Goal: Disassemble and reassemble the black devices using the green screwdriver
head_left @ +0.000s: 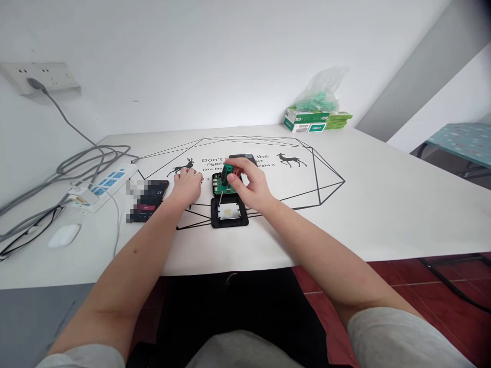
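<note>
My right hand (251, 184) grips the green-and-black handle of a screwdriver (227, 175). Its thin shaft slants down to the left over an opened black case. Inside the upper half lies a green circuit board (219, 190), partly hidden by my hand. The lower black frame (215, 221) surrounds a silvery plate (229, 211) with a pale square on it. To the left, my left hand (187, 186) rests on the table with bent fingers close together near the tips; anything in them is too small to make out. Tiny bits (208, 179) lie between that hand and the board.
A phone (155, 197) lies left of my left hand. Farther left are a power strip (111, 181), loose cables and a white earphone case (65, 235). A dark flat object (245, 157) lies behind my right hand. Green boxes (307, 120) with a plastic bag (322, 92) stand at the back right.
</note>
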`<state>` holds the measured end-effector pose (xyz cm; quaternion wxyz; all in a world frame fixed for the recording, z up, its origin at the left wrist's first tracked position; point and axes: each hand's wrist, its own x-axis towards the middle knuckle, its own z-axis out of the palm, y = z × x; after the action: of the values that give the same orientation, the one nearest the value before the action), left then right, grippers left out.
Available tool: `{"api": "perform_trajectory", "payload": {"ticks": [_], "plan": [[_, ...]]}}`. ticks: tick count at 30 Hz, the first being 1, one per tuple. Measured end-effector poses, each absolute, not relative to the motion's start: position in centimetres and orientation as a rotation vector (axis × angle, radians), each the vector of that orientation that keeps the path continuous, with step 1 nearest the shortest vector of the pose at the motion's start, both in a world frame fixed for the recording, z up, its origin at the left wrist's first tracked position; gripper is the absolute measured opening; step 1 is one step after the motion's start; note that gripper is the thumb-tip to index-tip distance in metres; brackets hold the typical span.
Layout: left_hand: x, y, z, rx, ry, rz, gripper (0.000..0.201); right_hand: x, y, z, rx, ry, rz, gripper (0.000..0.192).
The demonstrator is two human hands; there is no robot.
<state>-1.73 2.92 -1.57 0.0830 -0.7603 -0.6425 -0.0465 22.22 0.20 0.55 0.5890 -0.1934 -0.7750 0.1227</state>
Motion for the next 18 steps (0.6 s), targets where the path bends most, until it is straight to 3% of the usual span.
{"api": "perform_trajectory", "payload": {"ticks": [10,18], "plan": [[-1.95,3.19,-1.53,-2.306,-1.933,-0.136,0.036,22.44,0.81,0.16,-0.471,-1.78,0.22,0.034],[-2.1,3.52,-1.65,-2.3,-1.902,-0.111,0.035,22.39,0.94,0.35,-0.513,-1.746,0.277,0.026]]}}
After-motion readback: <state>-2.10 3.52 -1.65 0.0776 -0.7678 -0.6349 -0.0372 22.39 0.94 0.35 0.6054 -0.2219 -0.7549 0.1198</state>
